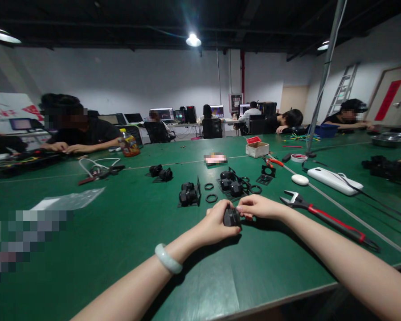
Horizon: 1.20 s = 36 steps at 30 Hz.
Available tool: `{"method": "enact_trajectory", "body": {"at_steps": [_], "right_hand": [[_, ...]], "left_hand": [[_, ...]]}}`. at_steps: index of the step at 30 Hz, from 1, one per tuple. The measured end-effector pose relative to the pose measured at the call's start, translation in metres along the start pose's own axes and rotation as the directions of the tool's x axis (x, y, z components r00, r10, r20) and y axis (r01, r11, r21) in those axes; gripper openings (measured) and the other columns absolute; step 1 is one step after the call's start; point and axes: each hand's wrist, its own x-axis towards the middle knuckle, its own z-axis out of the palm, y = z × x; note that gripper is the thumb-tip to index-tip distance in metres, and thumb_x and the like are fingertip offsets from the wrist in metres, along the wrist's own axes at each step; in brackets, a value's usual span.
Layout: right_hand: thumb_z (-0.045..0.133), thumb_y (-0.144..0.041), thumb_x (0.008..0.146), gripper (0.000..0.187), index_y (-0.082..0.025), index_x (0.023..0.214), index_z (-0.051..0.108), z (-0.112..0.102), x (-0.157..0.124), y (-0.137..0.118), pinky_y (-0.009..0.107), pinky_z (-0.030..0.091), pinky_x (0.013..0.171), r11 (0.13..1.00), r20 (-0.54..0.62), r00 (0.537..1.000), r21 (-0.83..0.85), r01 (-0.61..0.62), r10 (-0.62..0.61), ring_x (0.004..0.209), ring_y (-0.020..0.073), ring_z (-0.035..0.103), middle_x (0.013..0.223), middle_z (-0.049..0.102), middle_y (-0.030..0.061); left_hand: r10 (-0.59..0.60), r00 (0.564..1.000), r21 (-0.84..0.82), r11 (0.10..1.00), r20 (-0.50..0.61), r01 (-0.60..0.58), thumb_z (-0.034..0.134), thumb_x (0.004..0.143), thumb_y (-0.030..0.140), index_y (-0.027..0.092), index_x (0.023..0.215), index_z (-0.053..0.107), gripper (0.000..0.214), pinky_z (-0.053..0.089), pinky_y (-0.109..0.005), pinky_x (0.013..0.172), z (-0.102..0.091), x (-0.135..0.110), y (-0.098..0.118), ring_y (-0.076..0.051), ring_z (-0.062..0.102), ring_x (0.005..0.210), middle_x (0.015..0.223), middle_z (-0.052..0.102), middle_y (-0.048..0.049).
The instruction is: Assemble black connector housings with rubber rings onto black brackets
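My left hand is closed around a black plastic fitting, just above the green table, thumb along its near side. My right hand pinches at the fitting's right edge with curled fingers; the exact contact is partly hidden. Beyond my hands lie more black fittings on angled brackets. Another bracketed black fitting sits to their left. Between these groups are two black rings, the nearer ring and the farther ring. A bare black bracket with a round hole stands farther right.
An adjustable wrench with red-and-black handles lies by my right forearm. Behind it are a white power strip, a white mouse and a metal pole. A small box and a bottle stand farther back. Other people sit around.
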Motion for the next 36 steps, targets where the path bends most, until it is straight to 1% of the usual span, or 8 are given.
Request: {"method": "enact_trajectory", "body": {"at_steps": [5,9,13,16,19,23,31,36], "right_hand": [[0.041,-0.051,0.074,0.041,-0.013,0.06,0.049,0.004,0.002,-0.001,0.019,0.031,0.045,0.999,-0.056,0.998,0.025,-0.022,0.024,0.047,0.0079,0.043,0.052,0.048,-0.0019],[0.044,-0.05,0.073,0.04,-0.013,0.059,0.049,0.005,0.004,0.002,0.019,0.032,0.045,0.996,-0.097,0.994,0.08,-0.048,0.055,0.046,0.0075,0.043,0.051,0.047,-0.002],[0.049,-0.046,0.072,0.034,-0.012,0.073,0.052,0.002,0.002,0.005,0.02,0.038,0.05,0.964,-0.088,0.994,0.262,-0.043,0.068,0.051,0.0076,0.048,0.058,0.048,-0.0018],[0.059,-0.038,0.067,0.034,-0.014,0.09,0.051,-0.003,-0.003,0.002,0.023,0.043,0.059,0.933,-0.01,1.0,0.359,-0.001,0.005,0.062,0.0087,0.052,0.077,0.052,0.0013],[0.067,-0.029,0.058,0.042,-0.016,0.094,0.05,-0.005,-0.006,-0.003,0.024,0.043,0.064,0.936,0.054,0.997,0.351,0.039,-0.062,0.07,0.0092,0.051,0.089,0.051,0.0025],[0.07,-0.024,0.054,0.046,-0.016,0.094,0.05,-0.002,-0.007,-0.006,0.021,0.041,0.061,0.947,0.043,0.998,0.318,0.036,-0.053,0.065,0.0071,0.048,0.084,0.049,-0.0002],[0.066,-0.03,0.059,0.038,-0.016,0.092,0.052,0.001,-0.003,0.001,0.025,0.041,0.066,0.959,0.026,0.998,0.28,0.044,-0.054,0.072,0.0107,0.051,0.089,0.053,0.0023],[0.06,-0.037,0.066,0.033,-0.015,0.09,0.054,0.0,-0.003,0.001,0.023,0.04,0.061,0.972,0.031,0.999,0.233,0.03,-0.038,0.064,0.0097,0.05,0.081,0.054,0.002]], "left_hand": [[0.004,1.0,0.009,1.0,0.002,-0.004,0.06,0.057,0.034,0.02,0.095,0.044,0.043,0.037,-0.027,0.065,0.0,0.001,0.0,-0.018,0.047,0.077,0.083,0.049,0.0002],[0.012,1.0,0.005,1.0,0.007,-0.012,0.06,0.058,0.035,0.02,0.094,0.043,0.043,0.037,-0.027,0.066,0.0,0.002,0.001,-0.018,0.047,0.077,0.083,0.05,0.0003],[0.016,1.0,-0.003,1.0,0.009,-0.016,0.06,0.057,0.035,0.02,0.096,0.043,0.045,0.036,-0.027,0.066,0.0,0.003,0.001,-0.017,0.047,0.076,0.084,0.05,0.0001],[0.017,1.0,0.005,1.0,0.008,-0.017,0.06,0.058,0.035,0.019,0.096,0.043,0.045,0.036,-0.027,0.066,0.0,0.003,0.001,-0.017,0.047,0.076,0.084,0.05,-0.0001],[0.015,1.0,0.011,1.0,0.014,-0.015,0.06,0.058,0.035,0.019,0.096,0.043,0.045,0.036,-0.027,0.064,0.0,0.003,0.001,-0.017,0.047,0.075,0.083,0.05,-0.0002],[0.027,0.999,0.004,1.0,0.025,-0.027,0.06,0.059,0.035,0.019,0.096,0.043,0.044,0.036,-0.026,0.062,0.0,0.003,0.0,-0.017,0.047,0.074,0.082,0.05,0.0002],[0.014,1.0,0.02,1.0,0.018,-0.014,0.06,0.058,0.037,0.019,0.094,0.043,0.043,0.035,-0.025,0.061,0.001,0.003,-0.002,-0.017,0.046,0.074,0.079,0.048,0.001],[0.017,1.0,0.013,1.0,0.016,-0.017,0.06,0.058,0.036,0.02,0.094,0.042,0.043,0.035,-0.025,0.062,0.001,0.003,-0.001,-0.017,0.046,0.074,0.08,0.048,0.0011]]}}
